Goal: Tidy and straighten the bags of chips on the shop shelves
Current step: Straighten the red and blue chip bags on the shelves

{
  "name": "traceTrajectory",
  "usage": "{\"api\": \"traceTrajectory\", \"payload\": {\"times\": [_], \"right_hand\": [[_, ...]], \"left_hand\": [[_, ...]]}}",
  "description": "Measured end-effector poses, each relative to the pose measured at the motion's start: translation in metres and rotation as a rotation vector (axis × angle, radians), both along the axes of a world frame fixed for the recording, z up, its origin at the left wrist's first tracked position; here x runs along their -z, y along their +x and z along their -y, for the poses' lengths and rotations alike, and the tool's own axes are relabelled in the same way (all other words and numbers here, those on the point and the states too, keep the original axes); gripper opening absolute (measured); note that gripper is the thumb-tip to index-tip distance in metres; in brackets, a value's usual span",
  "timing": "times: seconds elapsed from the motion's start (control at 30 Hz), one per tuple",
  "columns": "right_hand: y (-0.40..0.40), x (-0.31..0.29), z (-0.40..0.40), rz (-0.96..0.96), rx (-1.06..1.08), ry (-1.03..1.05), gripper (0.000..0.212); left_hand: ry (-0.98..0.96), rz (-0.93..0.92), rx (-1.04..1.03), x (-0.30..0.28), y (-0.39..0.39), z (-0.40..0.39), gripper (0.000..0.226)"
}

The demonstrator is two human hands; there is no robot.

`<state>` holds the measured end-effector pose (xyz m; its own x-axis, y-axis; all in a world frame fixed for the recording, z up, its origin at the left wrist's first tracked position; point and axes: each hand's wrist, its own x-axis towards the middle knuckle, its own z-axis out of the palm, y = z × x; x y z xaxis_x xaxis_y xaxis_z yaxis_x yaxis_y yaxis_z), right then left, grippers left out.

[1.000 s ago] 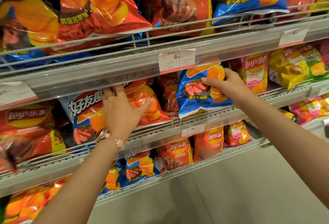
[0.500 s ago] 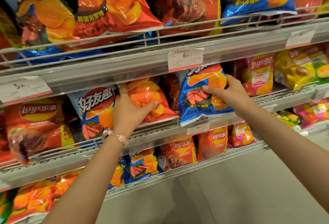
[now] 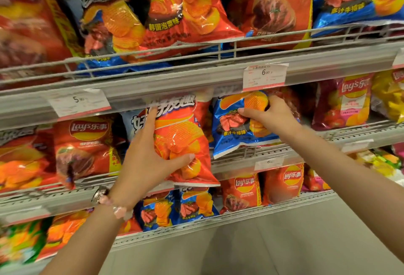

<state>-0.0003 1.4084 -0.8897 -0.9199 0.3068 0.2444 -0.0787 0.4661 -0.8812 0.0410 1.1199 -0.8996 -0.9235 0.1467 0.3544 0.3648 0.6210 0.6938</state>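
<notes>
Seemingly to straighten them on the middle shelf (image 3: 273, 154), the left hand (image 3: 144, 161) grips an orange chip bag (image 3: 181, 134); the right hand (image 3: 271, 115) pinches a blue one's (image 3: 231, 132) top, right of it.

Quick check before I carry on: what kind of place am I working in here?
Almost certainly a shop's snack aisle. Tiered metal shelves with wire front rails hold rows of chip bags, and printed price tags sit on the shelf edges. The left hand grips an orange bag; the right hand holds a blue bag.
</notes>
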Motion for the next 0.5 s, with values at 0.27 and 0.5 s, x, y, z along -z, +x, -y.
{"api": "traceTrajectory", "payload": {"times": [0.27,0.5], "right_hand": [[-0.033,0.018,0.051,0.054,-0.026,0.043,0.054],[-0.037,0.043,0.061,0.057,0.091,0.155,0.077]], "left_hand": [[-0.080,-0.088,-0.098,0.005,0.006,0.029,0.126],[-0.126,-0.098,-0.119,0.008,0.010,0.035,0.125]]}}
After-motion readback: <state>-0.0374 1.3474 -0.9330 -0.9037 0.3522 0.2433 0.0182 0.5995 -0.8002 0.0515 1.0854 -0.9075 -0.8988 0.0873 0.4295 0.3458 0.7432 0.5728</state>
